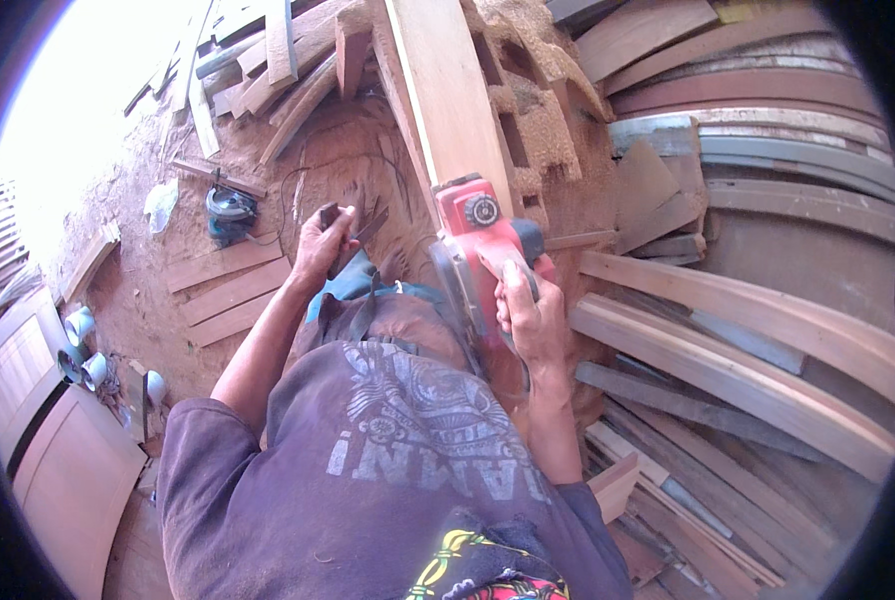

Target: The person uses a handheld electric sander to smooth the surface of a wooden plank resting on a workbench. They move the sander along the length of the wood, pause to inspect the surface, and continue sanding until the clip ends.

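Observation:
My right hand (533,312) is wrapped round the rear handle of a red electric planer (483,240). The planer, with a round black knob on top, rests on a long pale wooden board (458,110) that runs away from me. Left of the board, my left hand (330,238) is closed, off the board and near my knee. A short dark piece pokes out at its fingers, and its kind cannot be made out. Just beside that hand is a thin dark strip (372,226); whether the hand holds it is unclear.
A teal circular saw (231,215) lies on the dusty ground to the left, near several flat planks (230,290). Pale cans (80,325) and door panels (78,460) are at far left. Hollow blocks (528,130) stand beside the board. Stacked timber (738,370) fills the right side.

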Demonstrator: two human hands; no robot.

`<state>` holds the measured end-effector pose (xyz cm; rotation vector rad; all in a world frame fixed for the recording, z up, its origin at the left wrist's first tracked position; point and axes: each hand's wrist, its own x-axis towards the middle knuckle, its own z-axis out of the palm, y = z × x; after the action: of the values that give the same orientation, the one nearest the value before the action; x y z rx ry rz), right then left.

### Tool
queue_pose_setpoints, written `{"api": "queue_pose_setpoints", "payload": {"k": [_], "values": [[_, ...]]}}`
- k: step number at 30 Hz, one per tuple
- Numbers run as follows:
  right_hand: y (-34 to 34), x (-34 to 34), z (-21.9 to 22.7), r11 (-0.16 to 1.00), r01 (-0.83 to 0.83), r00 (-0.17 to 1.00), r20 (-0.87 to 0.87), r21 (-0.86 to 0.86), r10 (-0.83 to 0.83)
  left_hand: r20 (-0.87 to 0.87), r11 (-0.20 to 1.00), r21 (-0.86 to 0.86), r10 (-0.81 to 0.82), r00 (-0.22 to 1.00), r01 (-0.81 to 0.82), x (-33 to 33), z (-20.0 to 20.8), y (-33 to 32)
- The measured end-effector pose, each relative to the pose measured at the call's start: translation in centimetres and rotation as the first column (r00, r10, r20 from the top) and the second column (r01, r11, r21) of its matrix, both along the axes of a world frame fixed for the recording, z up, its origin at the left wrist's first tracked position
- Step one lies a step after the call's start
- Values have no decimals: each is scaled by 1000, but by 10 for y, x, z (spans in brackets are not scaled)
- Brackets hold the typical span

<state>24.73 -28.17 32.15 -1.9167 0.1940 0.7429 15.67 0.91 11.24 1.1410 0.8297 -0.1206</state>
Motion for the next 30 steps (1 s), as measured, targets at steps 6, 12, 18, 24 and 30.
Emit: {"api": "queue_pose_setpoints", "payload": {"k": [6, 12, 18, 24, 30], "values": [[65, 61, -4, 999, 21, 998, 57, 44, -24, 52, 974, 22, -226, 973, 225, 44, 24, -13], [119, 128, -9, 999, -38, 999, 36, 33, 37, 145, 904, 74, -428, 892, 421, 92, 44, -9], [185, 200, -15, 991, -82, 993, 98, 110, 71, 124, 847, 10, -528, 840, 531, 141, 54, 2], [254, 274, -23, 989, -98, 992, 87, 112, 89, -112, 724, 214, -648, 753, 655, 171, 45, 0], [327, 356, -35, 977, -200, 971, 152, 76, 187, -164, 609, 235, -743, 649, 757, 180, 61, 10]]}}
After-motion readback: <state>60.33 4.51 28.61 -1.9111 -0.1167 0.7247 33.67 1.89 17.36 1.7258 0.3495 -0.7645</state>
